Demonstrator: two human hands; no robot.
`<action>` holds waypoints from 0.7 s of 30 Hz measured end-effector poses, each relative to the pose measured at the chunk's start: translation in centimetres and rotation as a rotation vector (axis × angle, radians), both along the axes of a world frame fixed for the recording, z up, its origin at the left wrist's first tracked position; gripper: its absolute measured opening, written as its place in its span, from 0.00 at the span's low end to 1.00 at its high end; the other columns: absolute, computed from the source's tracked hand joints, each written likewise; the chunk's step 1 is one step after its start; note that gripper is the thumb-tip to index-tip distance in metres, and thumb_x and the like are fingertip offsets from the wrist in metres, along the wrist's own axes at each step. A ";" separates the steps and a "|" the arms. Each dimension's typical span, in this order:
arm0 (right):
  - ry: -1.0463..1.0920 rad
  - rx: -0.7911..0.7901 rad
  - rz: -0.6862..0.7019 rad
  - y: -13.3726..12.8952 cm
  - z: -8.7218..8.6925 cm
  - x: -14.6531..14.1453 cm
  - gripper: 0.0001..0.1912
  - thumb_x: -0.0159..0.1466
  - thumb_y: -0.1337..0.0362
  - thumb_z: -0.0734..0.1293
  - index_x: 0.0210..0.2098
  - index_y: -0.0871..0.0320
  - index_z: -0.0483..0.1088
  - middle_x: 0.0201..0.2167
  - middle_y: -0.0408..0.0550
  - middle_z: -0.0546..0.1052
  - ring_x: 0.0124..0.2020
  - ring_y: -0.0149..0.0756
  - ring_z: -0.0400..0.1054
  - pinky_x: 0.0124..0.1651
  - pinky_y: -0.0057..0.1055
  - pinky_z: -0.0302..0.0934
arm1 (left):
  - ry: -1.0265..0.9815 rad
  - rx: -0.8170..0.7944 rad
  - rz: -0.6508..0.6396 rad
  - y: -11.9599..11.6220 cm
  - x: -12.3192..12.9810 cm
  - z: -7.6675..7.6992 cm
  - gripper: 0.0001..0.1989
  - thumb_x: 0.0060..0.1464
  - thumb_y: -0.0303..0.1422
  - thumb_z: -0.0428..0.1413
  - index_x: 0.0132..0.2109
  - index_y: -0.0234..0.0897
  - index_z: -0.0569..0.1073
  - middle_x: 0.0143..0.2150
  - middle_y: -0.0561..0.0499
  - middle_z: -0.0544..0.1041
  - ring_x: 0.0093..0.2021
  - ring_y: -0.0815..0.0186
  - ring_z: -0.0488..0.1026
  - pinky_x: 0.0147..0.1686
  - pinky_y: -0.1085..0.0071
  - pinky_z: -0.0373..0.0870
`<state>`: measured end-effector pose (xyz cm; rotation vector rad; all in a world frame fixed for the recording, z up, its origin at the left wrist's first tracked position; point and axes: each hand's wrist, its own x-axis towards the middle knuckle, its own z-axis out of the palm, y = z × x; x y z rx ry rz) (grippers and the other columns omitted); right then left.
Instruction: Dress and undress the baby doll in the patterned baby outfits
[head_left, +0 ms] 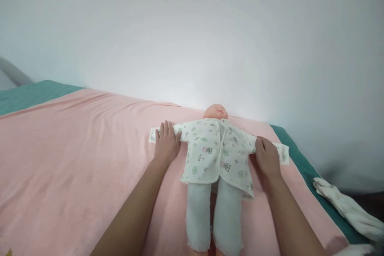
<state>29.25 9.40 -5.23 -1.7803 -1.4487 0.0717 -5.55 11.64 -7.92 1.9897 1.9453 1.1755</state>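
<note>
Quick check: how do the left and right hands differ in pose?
The left hand lies flat, fingers extended; the right hand has its fingers bent. The left hand's fingers point away from the camera; the right hand's turn inward toward the printed jacket. Each touches one sleeve.

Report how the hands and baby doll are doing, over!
Left hand laid on one jacket sleeve, right hand on the other sleeve. Baby doll face-up, wearing the printed jacket. Nothing seen blocking either hand.
</note>
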 end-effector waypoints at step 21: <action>0.258 0.067 -0.031 -0.9 2.0 -3.0 0.18 0.64 0.57 0.60 0.49 0.57 0.72 0.53 0.53 0.73 0.51 0.42 0.65 0.55 0.39 0.56 | -0.172 0.075 0.001 -0.4 0.9 1.7 0.23 0.62 0.41 0.48 0.62 0.38 0.63 0.70 0.39 0.54 0.72 0.53 0.43 0.68 0.45 0.33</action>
